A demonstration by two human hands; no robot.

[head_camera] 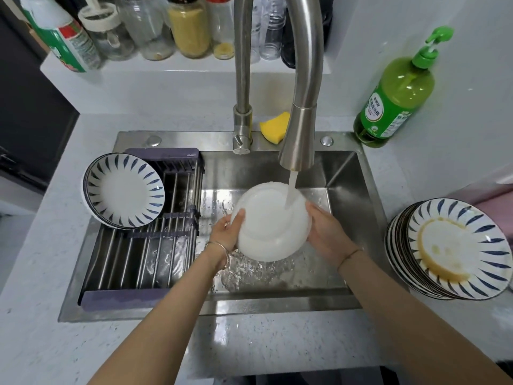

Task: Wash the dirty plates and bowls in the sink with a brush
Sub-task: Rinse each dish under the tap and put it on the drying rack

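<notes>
A white plate (270, 222) is held upside down over the steel sink (347, 176), its underside facing me. Water from the tap (301, 134) runs onto its upper right part. My left hand (229, 230) grips the plate's left rim and my right hand (326, 227) grips its right rim. A stack of dirty blue-striped plates (449, 247) with brown sauce stains stands on the counter to the right. Clean striped plates (123, 190) lean on the drying rack (144, 254) at the left. No brush is in view.
A yellow sponge (273, 126) lies behind the sink by the tap base. A green dish-soap pump bottle (397, 95) stands at the back right corner. Jars and bottles (188, 26) line the shelf behind. Water pools in the sink below the plate.
</notes>
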